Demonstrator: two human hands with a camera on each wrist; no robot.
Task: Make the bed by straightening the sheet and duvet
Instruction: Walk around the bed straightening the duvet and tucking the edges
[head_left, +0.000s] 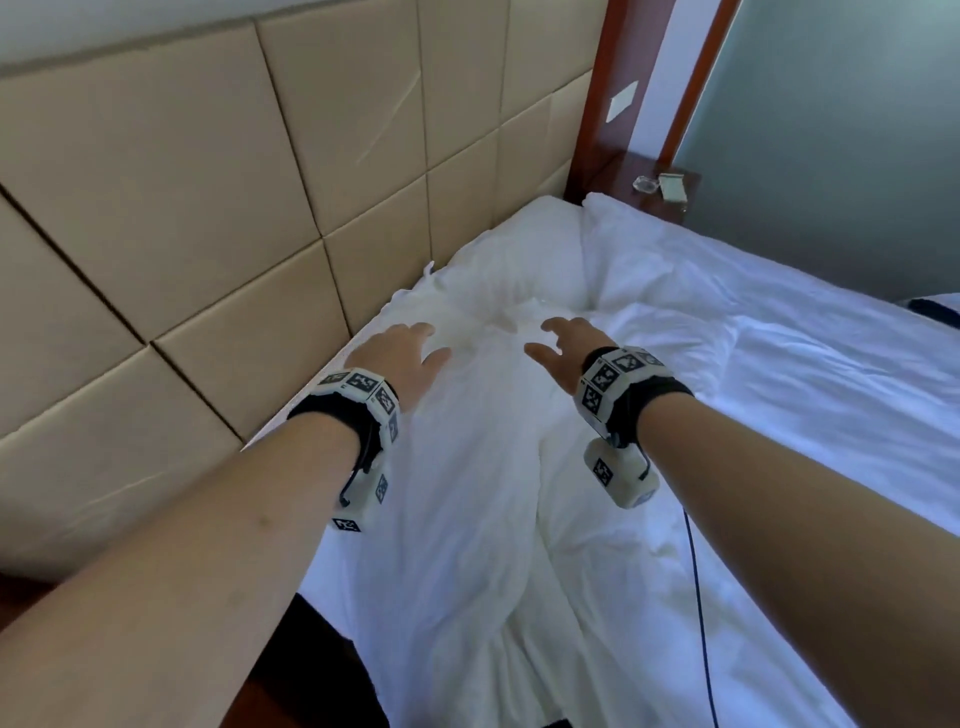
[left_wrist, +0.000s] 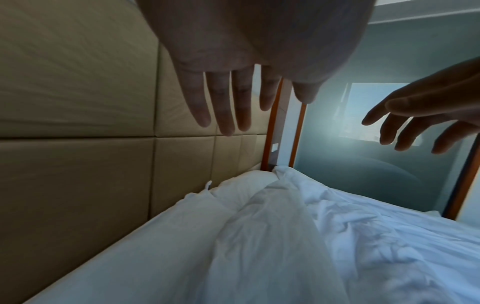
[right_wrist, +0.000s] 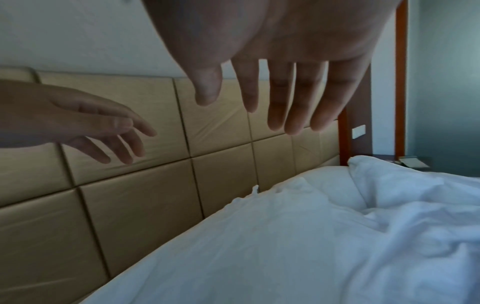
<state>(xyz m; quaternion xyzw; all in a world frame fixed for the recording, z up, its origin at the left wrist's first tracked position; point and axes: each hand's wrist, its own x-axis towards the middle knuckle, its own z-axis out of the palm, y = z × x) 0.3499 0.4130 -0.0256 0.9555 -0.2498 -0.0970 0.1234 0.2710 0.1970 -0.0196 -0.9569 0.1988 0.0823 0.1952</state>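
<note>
A crumpled white duvet (head_left: 701, 395) covers the bed, with a long raised fold (head_left: 498, 467) running toward me. A white pillow (head_left: 524, 249) lies at the head end against the padded headboard. My left hand (head_left: 400, 358) hovers over the bedding near the headboard, fingers straight and spread, holding nothing. My right hand (head_left: 566, 348) hovers beside it, to the right, also with spread fingers. In the left wrist view the left hand (left_wrist: 233, 98) hangs clear above the duvet (left_wrist: 272, 236). The right hand (right_wrist: 280, 102) likewise floats above the bedding (right_wrist: 311, 236) in its own view.
A beige padded headboard (head_left: 218, 208) lines the left side. A dark wooden nightstand (head_left: 660, 192) with small items stands past the pillow. A wall switch (head_left: 622, 101) sits on the white strip above it. A black cable (head_left: 698, 597) trails from my right wrist over the duvet.
</note>
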